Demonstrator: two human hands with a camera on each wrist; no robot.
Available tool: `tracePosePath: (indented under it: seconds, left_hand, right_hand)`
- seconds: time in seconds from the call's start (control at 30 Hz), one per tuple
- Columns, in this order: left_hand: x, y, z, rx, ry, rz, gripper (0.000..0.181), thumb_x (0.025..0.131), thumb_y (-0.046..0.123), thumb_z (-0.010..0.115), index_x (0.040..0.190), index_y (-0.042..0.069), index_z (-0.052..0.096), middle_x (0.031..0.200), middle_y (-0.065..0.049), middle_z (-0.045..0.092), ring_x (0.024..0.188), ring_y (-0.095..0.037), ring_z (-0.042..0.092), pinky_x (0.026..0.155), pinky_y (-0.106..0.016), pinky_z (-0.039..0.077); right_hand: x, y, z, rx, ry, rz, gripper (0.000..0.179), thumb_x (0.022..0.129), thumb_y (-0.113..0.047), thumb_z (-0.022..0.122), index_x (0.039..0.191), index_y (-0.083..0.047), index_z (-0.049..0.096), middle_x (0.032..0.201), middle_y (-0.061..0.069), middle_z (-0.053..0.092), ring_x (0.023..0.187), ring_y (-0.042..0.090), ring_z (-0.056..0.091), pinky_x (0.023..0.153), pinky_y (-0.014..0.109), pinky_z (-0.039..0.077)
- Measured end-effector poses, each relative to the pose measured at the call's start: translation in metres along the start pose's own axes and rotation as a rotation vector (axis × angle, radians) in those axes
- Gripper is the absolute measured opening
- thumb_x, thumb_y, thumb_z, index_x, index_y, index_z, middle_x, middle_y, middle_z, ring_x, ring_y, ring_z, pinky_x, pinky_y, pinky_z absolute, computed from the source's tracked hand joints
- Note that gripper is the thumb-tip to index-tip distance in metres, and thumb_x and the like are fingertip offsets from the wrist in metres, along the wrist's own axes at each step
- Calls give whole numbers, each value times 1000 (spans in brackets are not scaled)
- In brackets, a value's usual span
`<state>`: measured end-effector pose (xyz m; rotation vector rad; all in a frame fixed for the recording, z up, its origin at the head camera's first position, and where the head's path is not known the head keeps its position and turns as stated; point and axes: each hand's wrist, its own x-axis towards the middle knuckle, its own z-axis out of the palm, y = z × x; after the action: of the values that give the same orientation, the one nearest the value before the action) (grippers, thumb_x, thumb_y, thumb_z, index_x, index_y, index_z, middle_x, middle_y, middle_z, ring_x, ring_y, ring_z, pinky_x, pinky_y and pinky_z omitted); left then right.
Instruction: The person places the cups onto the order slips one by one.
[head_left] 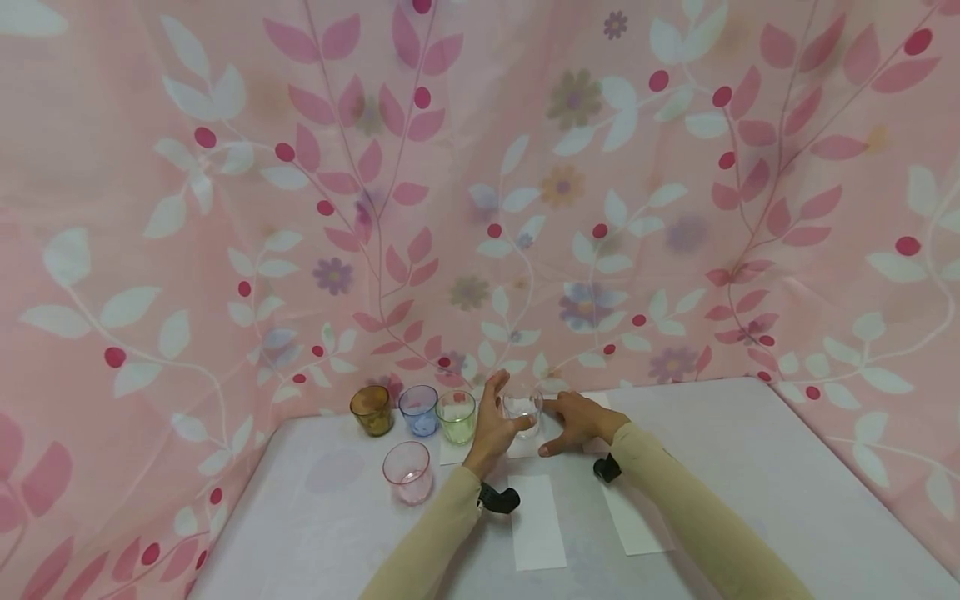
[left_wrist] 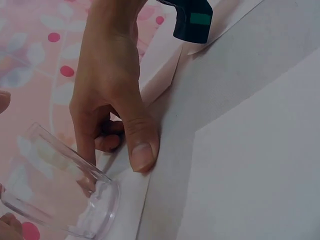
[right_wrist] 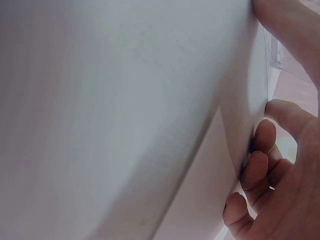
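Standing between the fingers of the two hands, a clear glass [head_left: 522,403] occupies the center of the work, upright, with white paper [head_left: 522,450] at its base. The left hand [head_left: 491,427] lies to one side of it: the index finger extends upward beside the rim and the thumb crosses in front of the wall. These fingers are spread rather than clenched; whether they touch the glass cannot be told. The right hand [head_left: 579,419] lies on the opposite side, its index finger directed toward the base of the glass, its thumb lowered to the tabletop and its remaining fingers loosely bent, grasping nothing.

Beyond the back of the left fingers, a green glass [head_left: 456,417], a blue glass [head_left: 419,410] and an amber glass [head_left: 372,412] form a row, in order of increasing distance. A pink glass [head_left: 408,472] stands nearer the person than this row, to the left of the left hand. Two white strips [head_left: 538,523] lie on the person's side of the fingers, one partly covered by the right sleeve [head_left: 667,483]. The white table [head_left: 322,508] supports all of these; past the fingertips hangs a pink floral curtain [head_left: 465,208].
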<state>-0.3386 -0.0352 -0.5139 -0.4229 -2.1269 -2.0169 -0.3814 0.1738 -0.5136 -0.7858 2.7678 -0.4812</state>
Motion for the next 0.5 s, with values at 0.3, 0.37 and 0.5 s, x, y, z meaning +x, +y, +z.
tracePosePath:
  seconds: [0.3,0.37,0.5]
  left_hand:
    - [-12,44,-7,-63,14,190,89,76,-13,78,156,-1,41,163,-20,44,157,-38,34,132,-56,21]
    - [-16,54,-9,-90,-5,216,87,77,-13,76,156,-3,40,163,-19,43,158,-37,34,132,-57,21]
    - [-22,72,-13,-109,-53,242,86,80,-11,75,157,-3,39,164,-17,44,159,-34,34,132,-57,21]
  right_hand:
    - [0,3,3,19,-4,-6,100,77,-59,90,156,-10,54,124,12,61,111,25,54,101,53,52]
    - [-1,3,2,32,1,-5,100,77,-58,91,155,-8,55,121,11,61,109,24,53,100,52,52]
    - [0,2,0,35,14,3,97,76,-57,93,152,-9,57,115,7,60,104,22,52,95,49,51]
